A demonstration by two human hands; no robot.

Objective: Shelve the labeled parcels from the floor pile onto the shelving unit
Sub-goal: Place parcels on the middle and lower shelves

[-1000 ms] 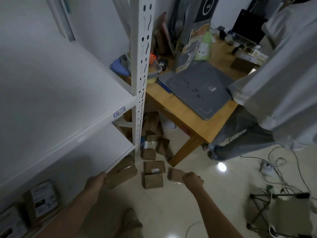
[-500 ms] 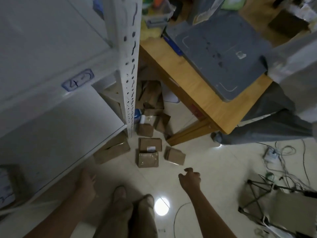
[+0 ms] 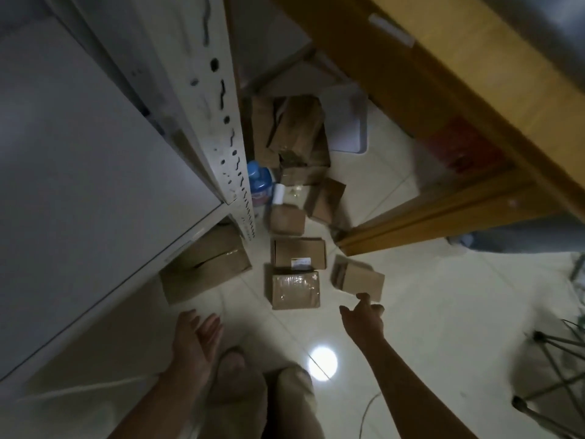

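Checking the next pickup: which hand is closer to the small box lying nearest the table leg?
Right. The right hand is just below the small box, fingers nearly at it; the left hand is open farther left, beyond the taped parcel.

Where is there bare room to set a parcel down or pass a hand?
The shelf board left of the post is bare. The floor is free between the right hand, the table leg and the stand, and in a strip between the big parcel and the taped parcel. Crowded: the pile between post and table leg.
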